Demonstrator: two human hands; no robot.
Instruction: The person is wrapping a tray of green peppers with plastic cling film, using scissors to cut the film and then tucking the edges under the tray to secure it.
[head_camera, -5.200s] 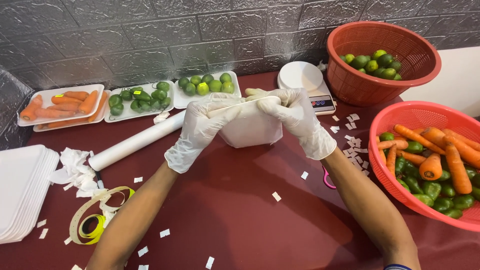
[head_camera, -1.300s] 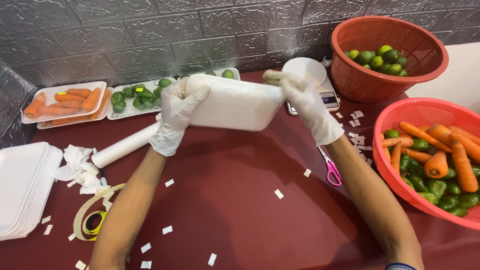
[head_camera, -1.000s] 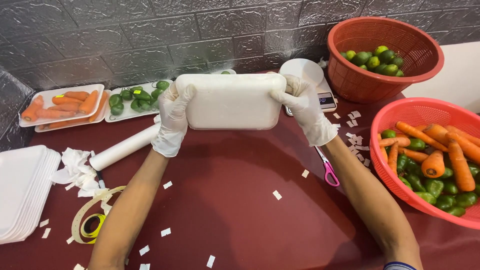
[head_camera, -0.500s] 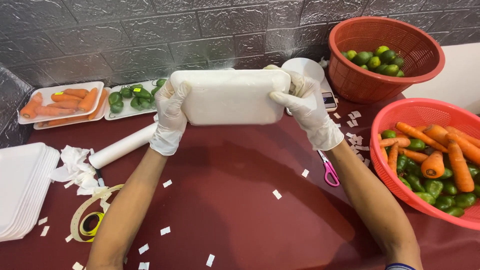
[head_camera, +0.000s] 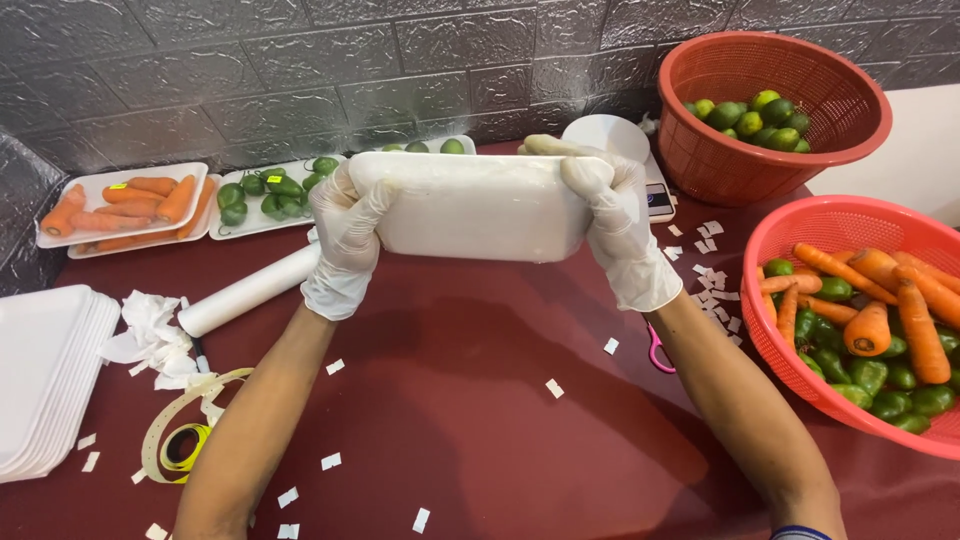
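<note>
Hands: your left hand (head_camera: 345, 240) and right hand (head_camera: 622, 235), gloved, are clamped on the ends of the white tray (head_camera: 470, 205), raised above the tabletop (head_camera: 480, 400), underside toward you. Tilting it further could spill whatever it carries.

Tray contents hidden from view

The white foam tray (head_camera: 480, 205) is turned underside-out; the near basket (head_camera: 800, 330) is cut off at the right edge.

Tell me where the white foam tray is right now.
In the head view, the white foam tray is held up above the table's centre, underside toward the camera, gripped by the left hand and right hand.
</note>
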